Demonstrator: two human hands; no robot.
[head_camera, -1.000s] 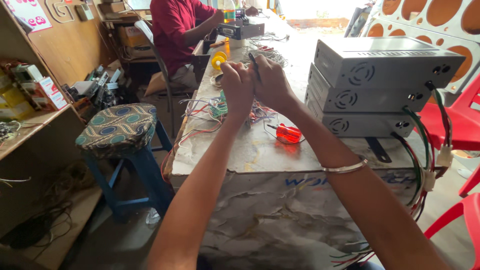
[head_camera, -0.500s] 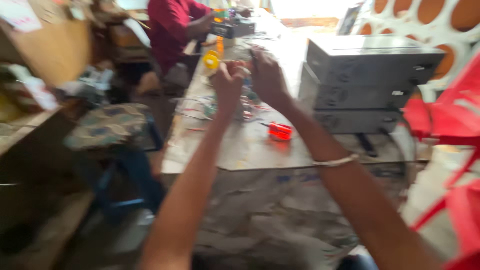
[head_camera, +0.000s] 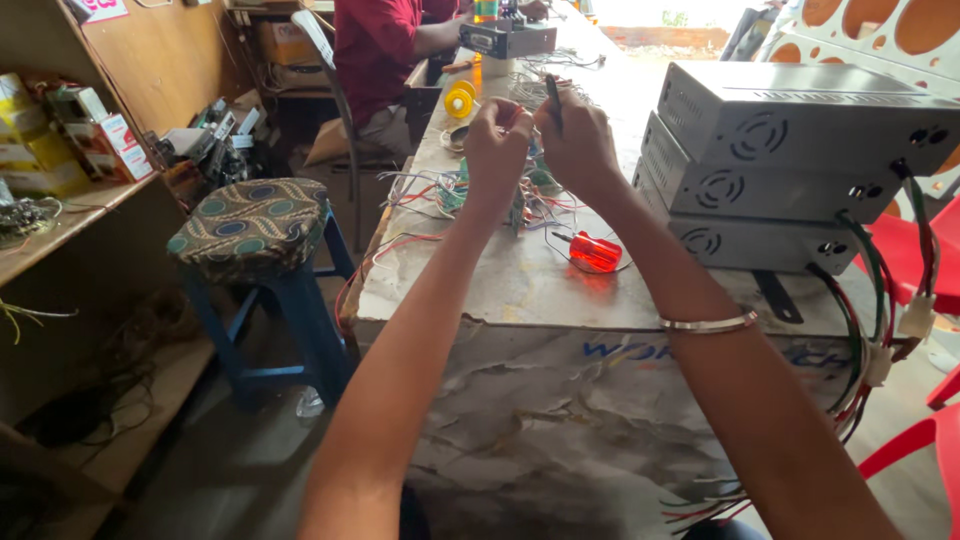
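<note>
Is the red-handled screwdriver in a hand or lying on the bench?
Lying on the bench: the red-handled screwdriver rests flat, apart from both hands.

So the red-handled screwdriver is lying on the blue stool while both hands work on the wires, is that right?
Not quite. The head view shows the screwdriver lying on the table, just right of the wires, not on the stool. The rest holds: the left hand and right hand are both raised over the wires.

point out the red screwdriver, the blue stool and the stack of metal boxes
red screwdriver (head_camera: 594, 251), head view, on its red handle
blue stool (head_camera: 252, 217), head view, on its patterned cushion
stack of metal boxes (head_camera: 800, 120), head view, on the top box's side with the vent slots
</note>
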